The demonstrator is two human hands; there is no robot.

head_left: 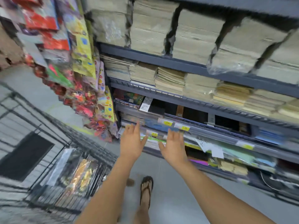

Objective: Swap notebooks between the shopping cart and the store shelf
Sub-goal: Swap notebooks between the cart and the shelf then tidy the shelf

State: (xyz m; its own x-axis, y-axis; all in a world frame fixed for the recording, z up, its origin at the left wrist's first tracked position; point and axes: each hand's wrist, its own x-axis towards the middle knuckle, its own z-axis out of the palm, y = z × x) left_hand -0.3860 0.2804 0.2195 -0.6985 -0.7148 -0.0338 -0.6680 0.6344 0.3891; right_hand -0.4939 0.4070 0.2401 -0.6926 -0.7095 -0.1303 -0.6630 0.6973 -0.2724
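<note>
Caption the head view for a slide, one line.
Open and empty, left hand and right hand reach toward the store shelf; shopping cart at left holds wrapped packs.

Counts, blur permitting:
- Hands: 2, left hand (132,139) and right hand (174,147), 0 items held.
- shopping cart (77,135): 1. Inside, at its near corner: 2 wrapped packs (80,173). By its left edge: 1 dark flat panel (24,157).
- store shelf (178,62): 1 unit, at least 5 tiers visible.
- Top tier: 5 paper stacks (150,29).
- Second tier: about 7 thinner stacks (169,81), boundaries smeared.
- yellow price tags (167,122) on the tiers' front edges: at least 4.
- Feet: 1 sandalled foot (146,189) in full, a second only partly.
- hanging packets (80,46) beyond the shelf's left end: too many and too blurred to count.
</note>
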